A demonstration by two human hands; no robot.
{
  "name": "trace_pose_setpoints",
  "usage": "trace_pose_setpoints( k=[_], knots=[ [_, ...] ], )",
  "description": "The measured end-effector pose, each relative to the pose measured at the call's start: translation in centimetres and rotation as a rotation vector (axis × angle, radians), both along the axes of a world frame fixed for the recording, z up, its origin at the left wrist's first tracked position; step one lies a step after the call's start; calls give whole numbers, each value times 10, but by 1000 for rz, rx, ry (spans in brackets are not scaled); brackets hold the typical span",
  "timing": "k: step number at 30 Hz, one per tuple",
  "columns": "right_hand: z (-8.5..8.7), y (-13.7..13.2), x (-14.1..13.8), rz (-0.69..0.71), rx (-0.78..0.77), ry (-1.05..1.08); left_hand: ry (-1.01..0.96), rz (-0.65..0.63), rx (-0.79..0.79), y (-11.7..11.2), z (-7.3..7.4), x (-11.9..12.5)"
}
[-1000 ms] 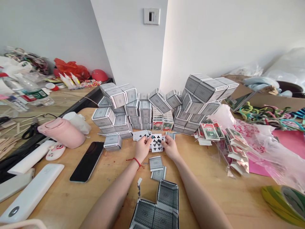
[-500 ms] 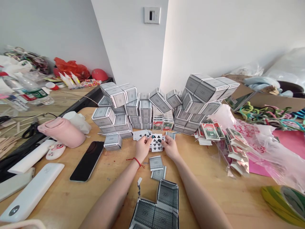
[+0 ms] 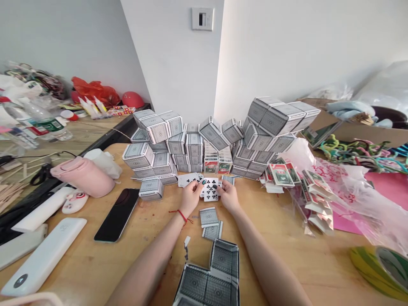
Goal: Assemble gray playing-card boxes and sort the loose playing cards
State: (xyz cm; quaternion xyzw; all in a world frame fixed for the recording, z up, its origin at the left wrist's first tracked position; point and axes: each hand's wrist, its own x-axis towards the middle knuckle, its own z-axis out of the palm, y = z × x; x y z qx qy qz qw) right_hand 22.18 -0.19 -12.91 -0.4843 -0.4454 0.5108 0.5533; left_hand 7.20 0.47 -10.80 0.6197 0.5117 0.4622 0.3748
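Note:
My left hand (image 3: 191, 195) and my right hand (image 3: 228, 196) hold a playing card (image 3: 211, 193) between them, pinched at its two sides. It is a club card, face towards me. Behind my left hand lies a spread of face-up playing cards (image 3: 187, 179). Nearer to me, two cards with folded edges (image 3: 208, 217) rest back side up on the table. An L-shaped block of joined card boxes (image 3: 207, 282) stands at the bottom of the view, between my forearms. Beyond my hands rise stacks of cubes folded from cards (image 3: 194, 146).
Packed card decks (image 3: 211, 166) stand among the stacks. Opened card boxes (image 3: 282, 174) and plastic wrap (image 3: 353, 199) lie to the right, with a roll of tape (image 3: 379, 270) nearer. A black phone (image 3: 116, 216), a pink bottle (image 3: 83, 176) and a white power bank (image 3: 44, 257) are at left.
The held card has shifted very slightly, and my right fingertips now press on its right side. The stacks and loose cards stay as they were.

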Motion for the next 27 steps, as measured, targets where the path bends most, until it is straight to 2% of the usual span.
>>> trace_pose_setpoints(
  k=[7,14,22,27],
  knots=[
    [1,0,2,23,-5,-10,-51,-148,-96,4,-2,-6],
    [2,1,3,38,-2,21,-22,-153,-57,6,-8,-7],
    [9,-1,4,99,-45,56,-29,-131,-62,5,-5,-6],
    [8,1,4,93,-60,68,-49,-123,-59,4,-4,-5]
  ],
)
